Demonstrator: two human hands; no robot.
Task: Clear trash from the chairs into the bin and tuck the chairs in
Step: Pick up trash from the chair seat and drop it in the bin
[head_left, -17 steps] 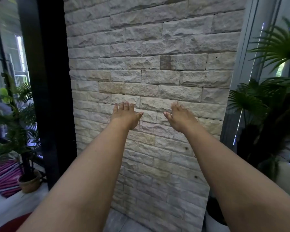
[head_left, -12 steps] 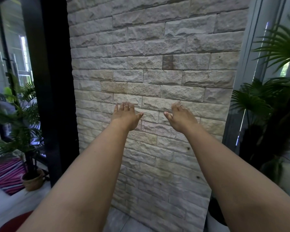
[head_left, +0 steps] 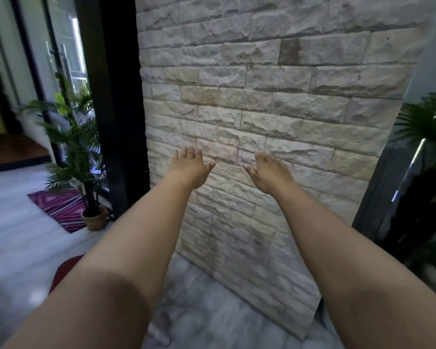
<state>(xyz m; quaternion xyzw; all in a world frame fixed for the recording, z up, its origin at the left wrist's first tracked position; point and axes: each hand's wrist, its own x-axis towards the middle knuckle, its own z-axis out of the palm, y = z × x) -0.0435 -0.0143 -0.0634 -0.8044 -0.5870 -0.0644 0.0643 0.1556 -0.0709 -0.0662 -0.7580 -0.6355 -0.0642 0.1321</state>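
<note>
My left hand (head_left: pixel 190 167) and my right hand (head_left: pixel 268 172) are stretched out in front of me, side by side, with fingers relaxed and nothing in them. Both hang in the air before a pale stone-clad wall (head_left: pixel 275 96). No chair, trash or bin shows in this view. A dark red rounded edge (head_left: pixel 66 269) peeks out under my left forearm; I cannot tell what it is.
A black pillar (head_left: pixel 111 96) stands left of the wall. A potted palm (head_left: pixel 81 152) in a woven pot stands by it, next to a pink striped rug (head_left: pixel 58 206). Another dark plant (head_left: pixel 428 159) fills the right edge. The floor is grey marble tile (head_left: pixel 18 243).
The view has swung left and down, so more floor, the rug and the glass door on the left show. Both hands stay outstretched and empty.
</note>
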